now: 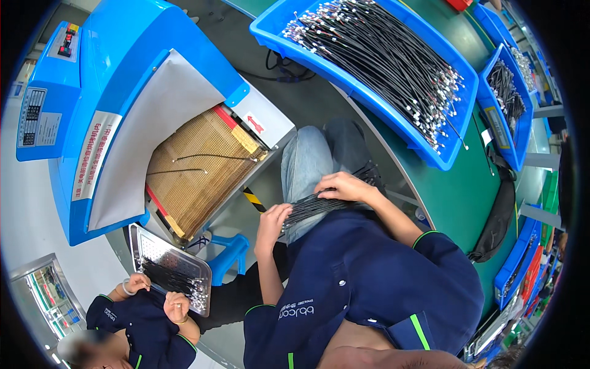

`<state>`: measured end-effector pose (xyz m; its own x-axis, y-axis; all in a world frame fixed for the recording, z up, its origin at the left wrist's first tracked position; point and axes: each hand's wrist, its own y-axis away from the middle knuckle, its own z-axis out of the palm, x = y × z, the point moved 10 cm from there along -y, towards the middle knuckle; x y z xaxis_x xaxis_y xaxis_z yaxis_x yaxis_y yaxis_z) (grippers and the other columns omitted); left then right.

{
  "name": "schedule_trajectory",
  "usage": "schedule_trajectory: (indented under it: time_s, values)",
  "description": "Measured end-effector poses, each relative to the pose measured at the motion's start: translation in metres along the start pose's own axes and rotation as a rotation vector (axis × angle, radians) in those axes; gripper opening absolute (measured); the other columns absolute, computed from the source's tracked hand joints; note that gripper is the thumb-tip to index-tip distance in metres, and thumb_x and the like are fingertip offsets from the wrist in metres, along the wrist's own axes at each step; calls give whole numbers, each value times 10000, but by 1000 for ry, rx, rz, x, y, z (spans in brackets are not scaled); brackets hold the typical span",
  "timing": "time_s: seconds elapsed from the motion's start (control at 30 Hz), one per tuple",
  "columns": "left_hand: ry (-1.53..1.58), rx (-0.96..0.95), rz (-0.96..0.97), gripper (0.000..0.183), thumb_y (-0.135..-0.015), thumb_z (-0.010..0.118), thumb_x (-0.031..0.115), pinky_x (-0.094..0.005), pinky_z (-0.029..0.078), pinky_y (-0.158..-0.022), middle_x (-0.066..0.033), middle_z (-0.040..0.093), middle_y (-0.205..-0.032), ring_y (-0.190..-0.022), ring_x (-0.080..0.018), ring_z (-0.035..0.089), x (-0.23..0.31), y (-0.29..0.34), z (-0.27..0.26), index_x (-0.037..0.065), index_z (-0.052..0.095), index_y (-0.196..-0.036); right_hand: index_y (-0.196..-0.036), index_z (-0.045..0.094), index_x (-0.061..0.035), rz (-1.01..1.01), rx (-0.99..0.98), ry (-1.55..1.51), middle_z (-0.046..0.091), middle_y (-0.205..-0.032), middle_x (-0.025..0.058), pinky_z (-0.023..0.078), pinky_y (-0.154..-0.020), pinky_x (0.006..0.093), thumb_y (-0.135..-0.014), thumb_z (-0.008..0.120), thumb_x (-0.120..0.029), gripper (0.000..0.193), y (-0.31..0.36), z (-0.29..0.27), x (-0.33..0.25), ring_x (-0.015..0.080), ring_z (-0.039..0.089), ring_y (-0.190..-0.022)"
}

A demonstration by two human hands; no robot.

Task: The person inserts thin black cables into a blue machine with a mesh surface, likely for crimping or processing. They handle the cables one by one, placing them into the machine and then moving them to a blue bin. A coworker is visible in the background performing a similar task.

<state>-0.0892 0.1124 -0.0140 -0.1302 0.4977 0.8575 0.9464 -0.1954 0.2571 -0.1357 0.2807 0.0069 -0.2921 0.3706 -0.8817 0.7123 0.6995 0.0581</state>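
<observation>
A bundle of thin black cables [304,211] lies across my lap, over the light blue jeans. My left hand [270,224] is closed round the bundle's left end. Farther right, my right hand [345,186] curls over the same bundle, its fingers bent onto the cables. Beyond the right hand the dark cable ends run on past my knee; the exact ends are hard to make out.
A blue machine [132,80] with a brown mesh conveyor [196,147] stands ahead left, with two loose cables on the mesh. At right, a blue bin [424,154] of cables sits on a green table [455,190]. Lower left, a co-worker handles cables over a metal tray [144,243] beside a blue stool [230,257].
</observation>
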Motion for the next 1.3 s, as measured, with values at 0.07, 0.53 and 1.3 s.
schedule_trajectory:
  time_s: [0.07, 0.53, 1.3]
  values:
    - [55, -25, 12, 155, -879, 578, 76, -297, 512, -658, -128, 657, -846, -741, -207, 667, 4, -2, 8, -18, 643, -984, -942, 665, -86, -25, 20, 24, 651, -891, 78, 495, -713, 370, -820, 647, -191, 162, -3, -1, -11, 288, 634, -814]
    - [-200, 176, 383, 135, -807, 677, 71, -334, 500, -650, -115, 649, -830, -721, -243, 628, 76, -7, 2, 5, 647, -921, -866, 653, -97, -188, 151, 188, 613, -816, 21, 492, -567, 330, -814, 652, -217, 130, -8, -18, -54, 227, 625, -672]
    - [-245, 315, 518, 134, -729, 684, -17, -337, 509, -656, -99, 639, -803, -729, -249, 625, 93, -3, -7, 10, 638, -853, -878, 655, -59, -109, 126, 69, 625, -847, 73, 494, -650, 358, -819, 659, -172, 128, -9, -24, -40, 274, 624, -745]
